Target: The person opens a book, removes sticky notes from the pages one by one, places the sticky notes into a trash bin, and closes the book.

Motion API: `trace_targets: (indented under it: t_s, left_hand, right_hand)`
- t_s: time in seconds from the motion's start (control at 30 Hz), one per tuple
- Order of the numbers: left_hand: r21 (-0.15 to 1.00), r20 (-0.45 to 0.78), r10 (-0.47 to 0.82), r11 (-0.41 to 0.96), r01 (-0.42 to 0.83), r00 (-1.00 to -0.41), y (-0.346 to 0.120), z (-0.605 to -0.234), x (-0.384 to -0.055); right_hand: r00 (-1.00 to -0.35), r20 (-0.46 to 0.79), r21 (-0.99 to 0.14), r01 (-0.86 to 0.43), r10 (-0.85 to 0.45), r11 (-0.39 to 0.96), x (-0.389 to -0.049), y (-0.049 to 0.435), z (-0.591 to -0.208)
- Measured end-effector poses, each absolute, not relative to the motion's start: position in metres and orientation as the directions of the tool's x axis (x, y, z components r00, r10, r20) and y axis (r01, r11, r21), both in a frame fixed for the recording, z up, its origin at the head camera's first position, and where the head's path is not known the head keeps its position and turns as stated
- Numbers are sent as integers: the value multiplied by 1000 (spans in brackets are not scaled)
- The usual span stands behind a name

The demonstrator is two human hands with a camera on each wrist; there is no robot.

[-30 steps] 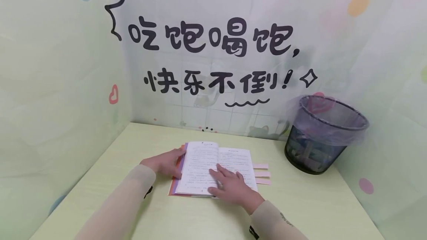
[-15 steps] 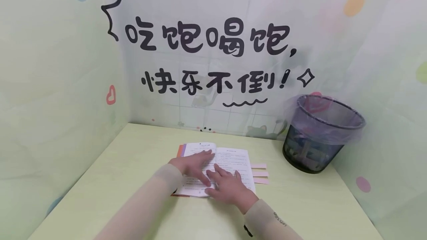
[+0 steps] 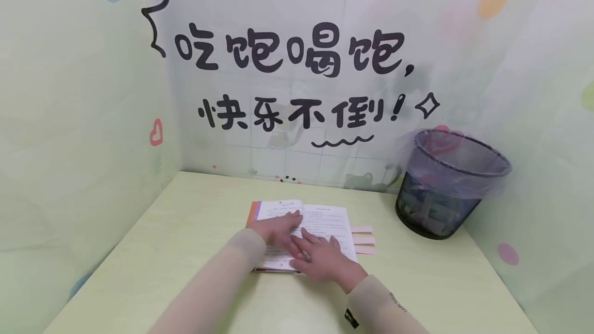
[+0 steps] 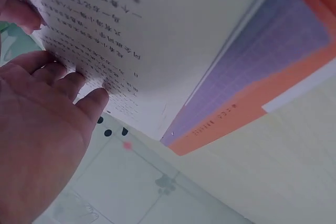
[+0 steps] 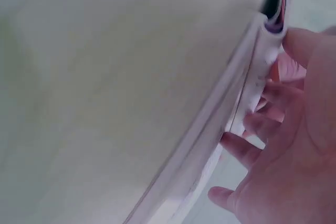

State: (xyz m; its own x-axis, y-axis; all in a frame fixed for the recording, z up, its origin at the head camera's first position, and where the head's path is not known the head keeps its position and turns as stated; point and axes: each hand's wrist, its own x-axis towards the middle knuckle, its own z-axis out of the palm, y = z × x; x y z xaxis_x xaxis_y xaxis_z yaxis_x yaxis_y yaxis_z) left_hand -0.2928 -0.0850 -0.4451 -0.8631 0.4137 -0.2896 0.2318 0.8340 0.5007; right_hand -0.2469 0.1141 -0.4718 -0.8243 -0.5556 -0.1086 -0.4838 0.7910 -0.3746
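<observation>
An open book point(image 3: 327, 215) with printed pages lies on the table. Its orange and purple cover flap point(image 4: 231, 98) shows past the left page in the left wrist view. My left hand point(image 3: 278, 231) rests on the left page near the middle fold, fingers extended. Just beside it, my right hand point(image 3: 325, 259) presses on the lower part of the right page with its fingers spread. In the right wrist view the right hand's fingers point(image 5: 241, 148) touch the pages along the book's lower edge. Pink sticky tabs point(image 3: 364, 241) stick out from the right edge.
A black mesh wastebasket point(image 3: 436, 210) with a translucent purple liner stands at the table's back right. The pale wooden table point(image 3: 195, 220) is bounded by printed walls point(image 3: 297, 81) at the back and on both sides.
My left hand has left the book's left edge and moved right across the left page to the fold, beside the right hand. The right hand has stayed on the right page.
</observation>
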Motion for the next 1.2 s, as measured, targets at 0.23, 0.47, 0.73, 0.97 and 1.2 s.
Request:
trace_targets:
  t_s: [0.23, 0.47, 0.73, 0.97, 1.2]
  left_hand:
    - [483, -314, 375, 854, 193, -872, -85, -447, -295]
    - [488, -309, 379, 851, 197, -872, -85, -450, -295]
    - [500, -314, 362, 849, 171, -878, -86, -452, -294]
    - [493, -325, 350, 856, 158, -879, -86, -451, -292]
    - [493, -325, 351, 855, 160, -878, -85, -451, -292]
  right_hand:
    - [-888, -25, -427, -406, -460, 808, -263, 144, -472]
    - [-994, -42, -262, -85, -100, 961, -270, 168, -478]
    - [-996, -86, -268, 38, 16, 963, -269, 168, -480]
    - [-1000, -17, -205, -5, -9, 979, -264, 161, -481]
    - [-1000, -1, -183, -14, -15, 983, -261, 160, -480]
